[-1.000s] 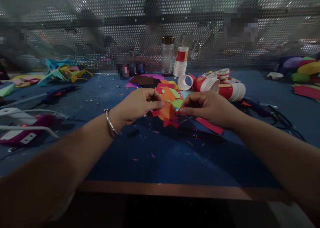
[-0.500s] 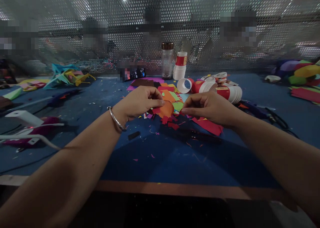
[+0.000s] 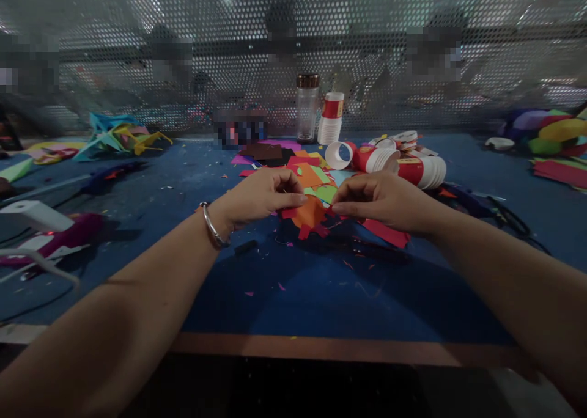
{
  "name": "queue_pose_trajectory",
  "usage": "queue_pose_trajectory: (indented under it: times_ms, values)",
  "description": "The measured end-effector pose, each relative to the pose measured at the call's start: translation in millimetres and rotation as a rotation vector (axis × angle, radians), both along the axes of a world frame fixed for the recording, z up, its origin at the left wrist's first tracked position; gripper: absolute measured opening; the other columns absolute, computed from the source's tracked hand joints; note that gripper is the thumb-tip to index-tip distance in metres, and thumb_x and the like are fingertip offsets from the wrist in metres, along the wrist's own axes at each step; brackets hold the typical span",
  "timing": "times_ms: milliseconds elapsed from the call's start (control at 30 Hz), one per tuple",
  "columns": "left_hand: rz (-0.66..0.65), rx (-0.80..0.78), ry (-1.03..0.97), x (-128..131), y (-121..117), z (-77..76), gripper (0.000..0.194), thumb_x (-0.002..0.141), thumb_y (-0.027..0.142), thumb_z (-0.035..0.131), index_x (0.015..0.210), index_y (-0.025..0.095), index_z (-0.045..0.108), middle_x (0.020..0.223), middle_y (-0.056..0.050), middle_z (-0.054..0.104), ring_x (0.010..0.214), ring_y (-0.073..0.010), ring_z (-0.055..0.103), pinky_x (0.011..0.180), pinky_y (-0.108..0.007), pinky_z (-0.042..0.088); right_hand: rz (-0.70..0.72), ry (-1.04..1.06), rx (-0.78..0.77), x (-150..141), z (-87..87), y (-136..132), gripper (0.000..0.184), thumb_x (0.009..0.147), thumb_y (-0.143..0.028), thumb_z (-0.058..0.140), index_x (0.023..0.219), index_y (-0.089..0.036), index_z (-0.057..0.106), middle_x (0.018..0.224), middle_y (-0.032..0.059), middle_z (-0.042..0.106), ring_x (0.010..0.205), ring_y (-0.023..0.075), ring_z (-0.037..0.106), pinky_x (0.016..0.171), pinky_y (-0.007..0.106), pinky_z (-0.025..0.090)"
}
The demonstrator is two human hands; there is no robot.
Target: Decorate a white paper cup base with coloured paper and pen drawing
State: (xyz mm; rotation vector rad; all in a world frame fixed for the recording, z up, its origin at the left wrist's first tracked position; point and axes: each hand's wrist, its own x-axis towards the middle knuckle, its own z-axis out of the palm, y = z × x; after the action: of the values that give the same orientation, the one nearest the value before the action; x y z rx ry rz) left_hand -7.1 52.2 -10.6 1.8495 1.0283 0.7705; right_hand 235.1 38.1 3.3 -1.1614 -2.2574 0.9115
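Observation:
A round piece of orange paper [image 3: 309, 210] with small red paper tabs around its edge is held up over the table at the centre. My left hand [image 3: 270, 195], with a silver bangle at the wrist, pinches its upper left edge between thumb and finger. Close by on the right, my right hand [image 3: 376, 198] is closed in a pinch at a small red paper piece [image 3: 329, 211] by the orange paper's right edge. Whether that piece is joined to the orange paper, I cannot tell. Behind the hands lie green paper pieces [image 3: 326, 193] and other coloured sheets.
Red-and-white paper cups [image 3: 376, 159] lie behind my right hand, with an upright cup stack [image 3: 331, 121] and a clear bottle [image 3: 307, 109] farther back. A purple glue gun [image 3: 59, 238] lies left, a dark blue one [image 3: 114, 175] beyond it. Perforated metal mesh [image 3: 247, 82] closes the far side.
The orange paper has turned and tipped, so its red tabs now show along the lower edge. My left hand has shifted slightly right and down; my right hand stays nearly in place.

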Motion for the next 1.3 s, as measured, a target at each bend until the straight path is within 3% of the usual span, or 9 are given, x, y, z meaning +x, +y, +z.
queue_pose_trajectory:
  times_ms: [300,667,1300]
  values:
    - [-0.003,-0.01,0.036,7.1,-6.4,3.8,0.013,0.077,0.022,0.075,0.073,0.016,0.064,0.068,0.003,0.057,0.062,-0.0089,0.05,0.059,-0.023,0.039,0.042,-0.054,-0.057,-0.4,-2.6,0.7,0.021,0.082,-0.041,0.069,0.081,-0.02,0.072,0.075,0.0005,0.07,0.069,0.0148,0.06,0.065,0.03,0.045]
    - [-0.104,0.063,0.092,7.2,-6.2,1.0,0.015,0.078,0.028,0.073,0.08,0.016,0.065,0.073,0.001,0.062,0.066,-0.0104,0.054,0.063,-0.024,0.044,0.064,-0.103,-0.073,-2.1,-3.6,0.7,0.02,0.081,-0.038,0.067,0.077,-0.019,0.069,0.065,-0.003,0.059,0.061,0.0121,0.048,0.059,0.028,0.034]
    - [-0.124,0.007,0.135,9.7,-9.4,5.0,0.014,0.079,0.026,0.07,0.078,0.015,0.061,0.07,0.004,0.058,0.063,-0.0082,0.051,0.06,-0.022,0.042,0.084,-0.125,-0.18,-4.5,-1.4,-2.1,0.022,0.078,-0.039,0.068,0.084,-0.018,0.071,0.073,-0.0001,0.065,0.065,0.0137,0.053,0.062,0.029,0.039]
